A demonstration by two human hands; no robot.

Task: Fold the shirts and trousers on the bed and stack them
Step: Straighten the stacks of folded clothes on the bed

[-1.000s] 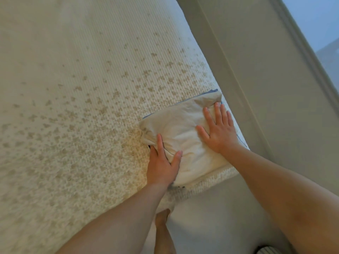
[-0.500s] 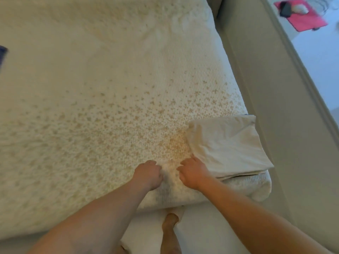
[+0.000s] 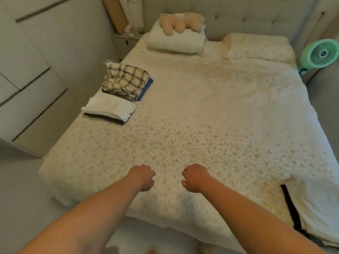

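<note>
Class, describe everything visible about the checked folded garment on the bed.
The cream folded garment with dark checks looks like soft woven cloth, rumpled rather than flat. It tops a small stack at the bed's left edge, over a blue folded piece that shows along one side. Nearer the foot, a white folded stack lies beside it.

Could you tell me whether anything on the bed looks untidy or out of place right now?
Mostly tidy. The checked shirt topping the far pile is rumpled and bulges, unlike the flat white pile beside it. Both hands hold nothing.
</note>
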